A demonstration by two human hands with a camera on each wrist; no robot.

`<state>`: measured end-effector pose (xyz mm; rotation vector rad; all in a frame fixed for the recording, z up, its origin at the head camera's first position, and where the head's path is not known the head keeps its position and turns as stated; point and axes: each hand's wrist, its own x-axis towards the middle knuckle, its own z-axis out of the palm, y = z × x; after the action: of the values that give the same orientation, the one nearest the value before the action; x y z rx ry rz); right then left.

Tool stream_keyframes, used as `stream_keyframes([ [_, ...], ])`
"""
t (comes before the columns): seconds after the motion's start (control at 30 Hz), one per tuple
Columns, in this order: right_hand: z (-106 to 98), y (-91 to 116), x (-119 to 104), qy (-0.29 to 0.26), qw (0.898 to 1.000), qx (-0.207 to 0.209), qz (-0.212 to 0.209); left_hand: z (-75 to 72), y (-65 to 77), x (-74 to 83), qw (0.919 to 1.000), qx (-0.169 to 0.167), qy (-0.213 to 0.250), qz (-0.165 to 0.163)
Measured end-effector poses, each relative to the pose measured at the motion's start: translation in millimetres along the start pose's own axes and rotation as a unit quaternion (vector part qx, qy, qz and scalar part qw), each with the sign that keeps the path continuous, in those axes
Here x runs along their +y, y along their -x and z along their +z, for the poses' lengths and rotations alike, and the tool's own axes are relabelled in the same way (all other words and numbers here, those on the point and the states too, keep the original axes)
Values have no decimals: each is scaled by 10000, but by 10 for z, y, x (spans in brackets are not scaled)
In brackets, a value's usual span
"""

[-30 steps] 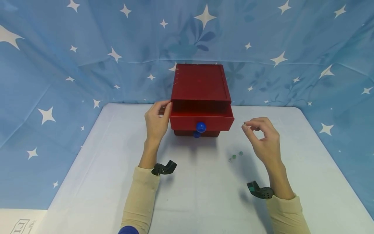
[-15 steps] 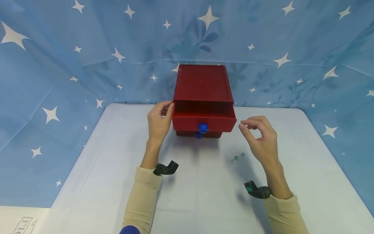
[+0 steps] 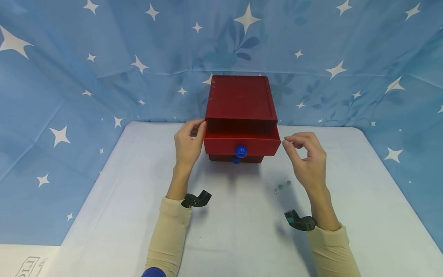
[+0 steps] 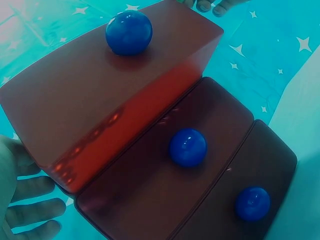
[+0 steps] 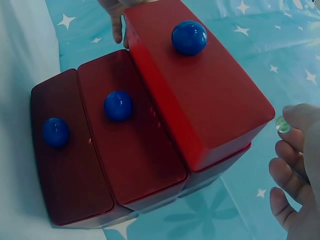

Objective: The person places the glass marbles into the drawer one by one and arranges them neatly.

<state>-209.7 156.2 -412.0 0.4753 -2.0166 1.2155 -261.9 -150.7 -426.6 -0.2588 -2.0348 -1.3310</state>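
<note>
One drawer: extended from cabinet.
Left hand: fingers loosely straightened, at cabinet's left side.
Right hand: pinches marble, right of cabinet.
Three loose marbles: front-right of cabinet.

We see a blue cloth along the far, left and right sides of the scene, printed with white four-pointed stars of mixed sizes. At the far middle we make out a darker leaf sprig, and a crease runs across the fabric below it. In both wrist views the cloth looks turquoise to us. Before it we have a white surface with rounded far corners. At the near left we find a cream panel with grey lettering, cut off by the view's edge.
</note>
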Motion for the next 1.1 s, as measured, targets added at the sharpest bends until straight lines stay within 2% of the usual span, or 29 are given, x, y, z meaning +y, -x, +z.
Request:
stream_keyframes([
  [0.47, 137, -89, -140, -645, 9965, 477, -253, -22, -8, -25, 9999, 6, -73, 98],
  [0.87, 267, -104, -107, -307, 9994, 138, -97, -9, 32, -17, 9999, -30, -32, 124],
  [1.1, 282, -116, -109, -194, 9997, 154, 5, -16, 9, -1, 9999, -77, 34, 103],
])
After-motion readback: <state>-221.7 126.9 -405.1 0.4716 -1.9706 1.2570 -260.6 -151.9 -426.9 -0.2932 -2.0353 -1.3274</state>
